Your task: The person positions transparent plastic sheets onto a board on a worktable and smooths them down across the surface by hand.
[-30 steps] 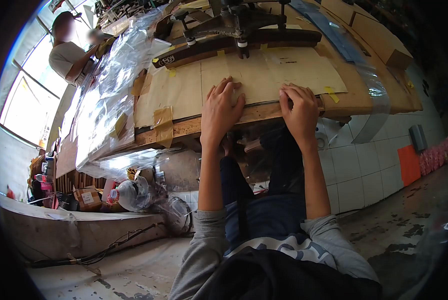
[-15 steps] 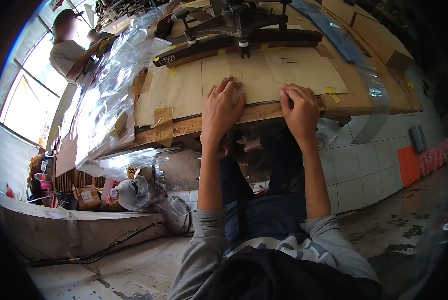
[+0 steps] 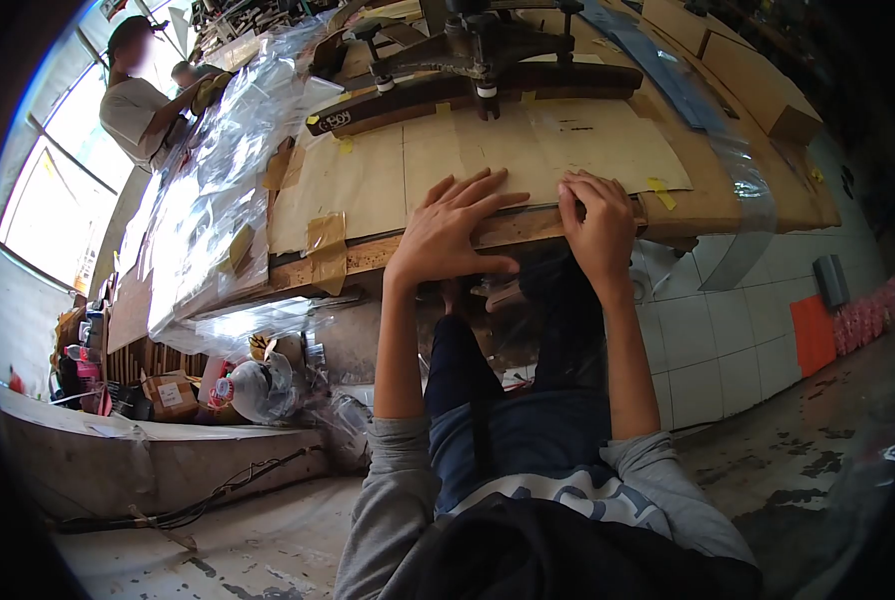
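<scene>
My left hand (image 3: 446, 232) is open at the front edge of the worktable, its fingers spread over a flat tan sheet (image 3: 538, 140) and its thumb hanging below the edge. To its right, my right hand (image 3: 603, 228) is closed, thumb and fingers curled together at the sheet's near edge; whatever is between them is hidden. Yellow tape (image 3: 661, 192) marks the sheet's right corner. Behind the sheet stands a dark metal clamp bar (image 3: 558, 80) with a bracket over it. Brown tape (image 3: 326, 240) wraps the wooden table edge (image 3: 373, 256) on the left.
Crumpled clear plastic sheeting (image 3: 208, 170) covers the table's left side, where another person (image 3: 136, 115) works. Cardboard boxes (image 3: 768, 90) lie at the back right, beside a blue strip (image 3: 658, 60). Below left are a large clear bottle (image 3: 260, 388) and a small carton (image 3: 173, 395).
My left hand has spread its fingers and turned, with its thumb dropping below the table edge and its wrist shifting left. My right hand stays in nearly the same place.
</scene>
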Available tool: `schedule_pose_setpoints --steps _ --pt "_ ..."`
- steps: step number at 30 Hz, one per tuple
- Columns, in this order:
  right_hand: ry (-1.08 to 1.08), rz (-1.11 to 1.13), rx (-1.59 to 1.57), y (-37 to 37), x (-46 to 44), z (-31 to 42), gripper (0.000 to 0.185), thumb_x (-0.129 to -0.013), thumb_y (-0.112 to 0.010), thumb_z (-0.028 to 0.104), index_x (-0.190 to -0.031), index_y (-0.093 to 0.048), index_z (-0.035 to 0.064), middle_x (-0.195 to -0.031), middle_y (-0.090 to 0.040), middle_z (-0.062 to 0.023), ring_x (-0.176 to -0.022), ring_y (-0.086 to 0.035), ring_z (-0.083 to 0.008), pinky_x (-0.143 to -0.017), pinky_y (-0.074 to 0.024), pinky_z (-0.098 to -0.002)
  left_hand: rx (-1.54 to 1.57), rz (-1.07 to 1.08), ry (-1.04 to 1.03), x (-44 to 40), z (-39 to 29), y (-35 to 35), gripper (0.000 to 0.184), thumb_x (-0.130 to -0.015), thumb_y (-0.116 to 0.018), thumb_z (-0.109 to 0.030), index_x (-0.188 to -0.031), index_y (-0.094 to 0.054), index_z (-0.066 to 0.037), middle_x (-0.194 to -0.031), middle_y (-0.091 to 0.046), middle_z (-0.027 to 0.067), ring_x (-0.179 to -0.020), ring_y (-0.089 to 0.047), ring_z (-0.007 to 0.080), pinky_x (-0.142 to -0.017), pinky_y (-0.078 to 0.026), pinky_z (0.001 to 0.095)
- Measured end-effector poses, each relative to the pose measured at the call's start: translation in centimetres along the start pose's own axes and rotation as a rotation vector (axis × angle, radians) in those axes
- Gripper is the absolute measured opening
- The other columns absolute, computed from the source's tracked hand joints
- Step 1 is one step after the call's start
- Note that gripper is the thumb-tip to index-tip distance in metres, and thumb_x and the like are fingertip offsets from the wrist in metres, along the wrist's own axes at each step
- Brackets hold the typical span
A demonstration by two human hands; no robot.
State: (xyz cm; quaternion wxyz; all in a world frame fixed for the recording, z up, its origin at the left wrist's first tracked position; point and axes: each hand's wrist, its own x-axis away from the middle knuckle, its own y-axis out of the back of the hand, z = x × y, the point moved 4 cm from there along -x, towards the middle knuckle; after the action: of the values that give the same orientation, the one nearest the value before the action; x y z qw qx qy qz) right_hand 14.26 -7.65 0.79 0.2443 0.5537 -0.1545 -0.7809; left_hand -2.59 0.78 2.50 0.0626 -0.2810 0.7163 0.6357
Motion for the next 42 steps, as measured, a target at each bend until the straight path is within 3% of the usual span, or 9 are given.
schedule_pose_setpoints --steps 7,10,13,18,22,28,33,40,42 --pt "-0.030 0.022 -0.068 -0.1 -0.2 -0.3 0.014 -0.083 -0.062 0.015 -0.085 -0.068 0.0021 -0.092 -0.068 -0.0103 -0.092 -0.062 -0.0283 -0.090 -0.0429 -0.0389 0.313 0.056 0.117 0.0 0.4 0.1 0.046 -0.068 -0.078 -0.027 -0.106 -0.060 -0.010 -0.137 -0.050 0.0044 -0.116 -0.053 0.0284 -0.094 -0.044 0.0361" --pt "-0.045 0.048 -0.099 0.0 -0.3 -0.4 0.015 -0.082 -0.062 0.015 -0.085 -0.068 0.0014 -0.091 -0.068 -0.0105 -0.089 -0.062 -0.0286 -0.088 -0.0435 -0.0384 0.464 0.153 0.231 0.0 0.4 0.3 0.029 -0.075 -0.072 -0.023 -0.095 -0.058 -0.006 -0.128 -0.057 0.0054 -0.108 -0.059 0.0291 -0.087 -0.048 0.0359" --pt "-0.080 0.107 -0.139 -0.1 -0.7 -0.6 0.016 -0.083 -0.062 0.016 -0.086 -0.068 0.0003 -0.091 -0.068 -0.0117 -0.087 -0.062 -0.0296 -0.083 -0.0459 -0.0380 0.440 0.022 0.151 -0.1 0.9 -0.1 0.019 -0.082 -0.066 -0.019 -0.092 -0.058 -0.005 -0.123 -0.061 0.0078 -0.104 -0.061 0.0286 -0.084 -0.049 0.0354" --pt "-0.222 0.270 -0.255 -1.1 -3.7 -1.9 0.020 -0.085 -0.062 0.017 -0.089 -0.068 -0.0010 -0.092 -0.067 -0.0142 -0.089 -0.063 -0.0315 -0.078 -0.0491 -0.0370 0.655 0.068 0.187 0.7 1.4 0.4 0.017 -0.087 -0.062 -0.020 -0.091 -0.058 -0.004 -0.096 -0.068 0.0069 -0.087 -0.064 0.0190 -0.077 -0.048 0.0297" --pt "-0.076 0.386 -0.181 -4.4 -6.4 -3.5 0.028 -0.083 -0.065 0.023 -0.101 -0.066 0.0009 -0.102 -0.064 -0.0157 -0.100 -0.061 -0.0316 -0.086 -0.0471 -0.0387 1.157 0.213 0.112 1.8 1.1 0.6 0.017 -0.089 -0.064 -0.016 -0.088 -0.055 -0.001 -0.084 -0.062 0.0043 -0.085 -0.057 0.0095 -0.077 -0.044 0.0253" --pt "0.018 0.520 0.024 -8.1 -8.0 -4.3 0.043 -0.080 -0.067 0.028 -0.115 -0.061 0.0043 -0.115 -0.060 -0.0151 -0.110 -0.057 -0.0301 -0.095 -0.0433 -0.0393 1.202 0.316 0.068 1.8 1.2 0.1 0.014 -0.086 -0.066 -0.009 -0.088 -0.055 0.000 -0.087 -0.064 0.0081 -0.099 -0.063 0.0201 -0.083 -0.047 0.0296" --pt "-0.172 0.930 -0.118 -10.1 -9.8 -4.9 0.043 -0.077 -0.065 0.020 -0.118 -0.060 0.0054 -0.123 -0.056 -0.0131 -0.120 -0.049 -0.0285 -0.097 -0.0408 -0.0409 1.223 0.286 0.065 1.8 1.1 -0.1 0.015 -0.087 -0.065 -0.012 -0.092 -0.056 -0.001 -0.087 -0.066 0.0050 -0.085 -0.059 0.0085 -0.077 -0.045 0.0254" --pt "0.005 0.628 -0.061 -9.3 -9.1 -3.3 0.020 -0.072 -0.062 0.008 -0.091 -0.066 0.0065 -0.102 -0.061 -0.0100 -0.108 -0.054 -0.0258 -0.093 -0.0389 -0.0524 1.171 0.307 0.037 1.7 0.9 0.2 0.016 -0.087 -0.066 -0.014 -0.093 -0.056 -0.002 -0.087 -0.067 0.0048 -0.084 -0.058 0.0082 -0.077 -0.045 0.0261" --pt "0.119 0.542 0.004 -7.3 -8.6 -1.3 0.015 -0.074 -0.060 0.007 -0.088 -0.065 0.0082 -0.100 -0.061 -0.0092 -0.103 -0.055 -0.0248 -0.091 -0.0395 -0.0520 1.164 0.332 0.090 1.6 0.8 0.5 0.015 -0.085 -0.067 -0.011 -0.090 -0.056 -0.001 -0.087 -0.067 0.0074 -0.093 -0.062 0.0142 -0.082 -0.046 0.0273"
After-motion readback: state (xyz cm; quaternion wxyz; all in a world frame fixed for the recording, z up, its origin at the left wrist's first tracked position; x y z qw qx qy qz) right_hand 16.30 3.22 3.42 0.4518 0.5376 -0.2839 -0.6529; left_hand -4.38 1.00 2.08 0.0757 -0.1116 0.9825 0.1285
